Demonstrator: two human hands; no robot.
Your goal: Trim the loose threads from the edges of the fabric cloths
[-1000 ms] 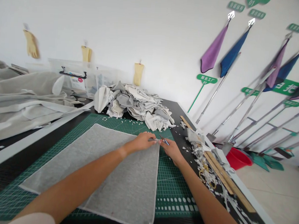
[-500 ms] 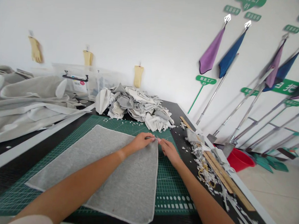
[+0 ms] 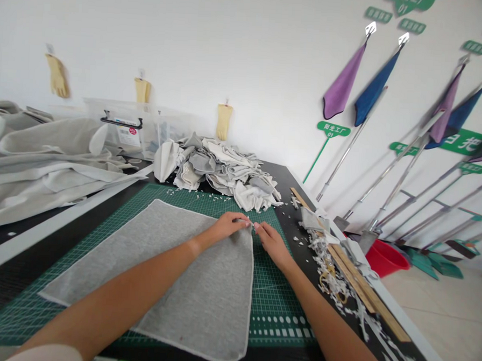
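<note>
A grey cloth (image 3: pixel 206 275) with whitish edges lies on the green cutting mat (image 3: pixel 283 290), covering much of it. At the cloth's far right corner, my left hand (image 3: pixel 231 224) has its fingers closed on the fabric and lifts that corner slightly. Just right of it, my right hand (image 3: pixel 270 240) is closed in a pinch beside the same corner. Something small and pale shows between the two sets of fingertips; whether it is a thread, a trimming or the corner's tip I cannot tell.
Behind the mat sits a heap of grey and white cloth pieces (image 3: pixel 221 166). Larger cloths (image 3: pixel 55 176) are piled left, near a clear plastic box (image 3: pixel 120 125). Wooden strips (image 3: pixel 365 284) and white scraps (image 3: pixel 336 282) line the table's right side. A red basin (image 3: pixel 386 258) stands beyond.
My right fingertips have drawn slightly away from the cloth's corner, widening the small gap between the hands. My left hand stays on the corner.
</note>
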